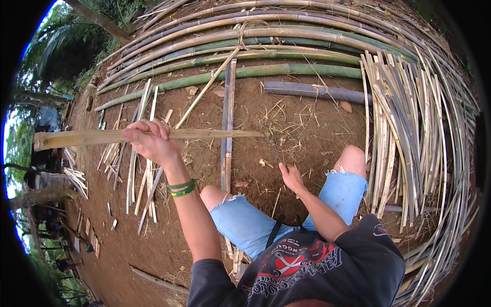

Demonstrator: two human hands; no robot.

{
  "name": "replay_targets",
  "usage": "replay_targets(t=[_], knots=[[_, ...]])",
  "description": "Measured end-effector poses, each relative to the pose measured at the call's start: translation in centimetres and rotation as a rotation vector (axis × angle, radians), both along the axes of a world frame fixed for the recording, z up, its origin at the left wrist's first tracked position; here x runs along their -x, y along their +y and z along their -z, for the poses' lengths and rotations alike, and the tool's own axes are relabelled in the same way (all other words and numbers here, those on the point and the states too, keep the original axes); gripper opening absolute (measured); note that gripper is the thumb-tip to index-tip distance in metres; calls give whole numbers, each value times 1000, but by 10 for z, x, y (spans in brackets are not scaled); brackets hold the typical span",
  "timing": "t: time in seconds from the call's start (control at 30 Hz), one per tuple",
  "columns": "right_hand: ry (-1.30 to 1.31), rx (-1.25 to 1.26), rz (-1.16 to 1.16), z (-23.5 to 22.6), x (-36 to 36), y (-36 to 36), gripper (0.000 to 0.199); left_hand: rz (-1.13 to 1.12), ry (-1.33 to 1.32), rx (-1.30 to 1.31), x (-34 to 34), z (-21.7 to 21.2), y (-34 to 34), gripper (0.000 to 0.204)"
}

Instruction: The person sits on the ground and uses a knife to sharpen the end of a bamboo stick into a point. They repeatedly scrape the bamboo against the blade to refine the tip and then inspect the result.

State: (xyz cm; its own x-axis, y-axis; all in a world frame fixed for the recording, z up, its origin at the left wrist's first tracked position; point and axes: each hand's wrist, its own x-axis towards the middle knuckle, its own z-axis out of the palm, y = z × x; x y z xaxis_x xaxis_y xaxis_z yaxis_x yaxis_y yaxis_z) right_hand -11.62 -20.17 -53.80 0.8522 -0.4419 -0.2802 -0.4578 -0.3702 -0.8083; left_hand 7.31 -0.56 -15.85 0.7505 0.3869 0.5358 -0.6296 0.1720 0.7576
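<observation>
One bamboo strip (pixel 204 134): crosswise in front of us, above the ground; left fingers wrap it near mid-length, left hand (pixel 153 146).
Right hand (pixel 292 177): fingers closed round a thin dark tool (pixel 273 145), maybe a blade, near the strip's tip; contact, can't tell.
Slats done: we count the big pile of slats (pixel 388 128) at right as cut, our judgement.
Strip left: the held one looks mid-work to us; whole bamboo poles (pixel 317 35) lie beyond.
Ground: brown dirt (pixel 158 248), pale shavings (pixel 279 107) scattered, two long flat lengths (pixel 230 102) between us and poles.
Surroundings: outdoors, palm fronds (pixel 61 48) at left.
</observation>
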Motion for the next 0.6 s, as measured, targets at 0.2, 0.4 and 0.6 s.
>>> replay_targets(t=[0.2, 0.4, 0.6], knots=[[301, 91, 122, 88, 12, -42, 73, -163, 85, 45, -5, -6, -17, 55], [428, -163, 71, 48, -5, -32, 68, -64, 141, 300, -27, -1, 22, 56], [418, -408, 153, 10, -4, -31, 63, 223, 26, 303, -34, 15, 46, 51]])
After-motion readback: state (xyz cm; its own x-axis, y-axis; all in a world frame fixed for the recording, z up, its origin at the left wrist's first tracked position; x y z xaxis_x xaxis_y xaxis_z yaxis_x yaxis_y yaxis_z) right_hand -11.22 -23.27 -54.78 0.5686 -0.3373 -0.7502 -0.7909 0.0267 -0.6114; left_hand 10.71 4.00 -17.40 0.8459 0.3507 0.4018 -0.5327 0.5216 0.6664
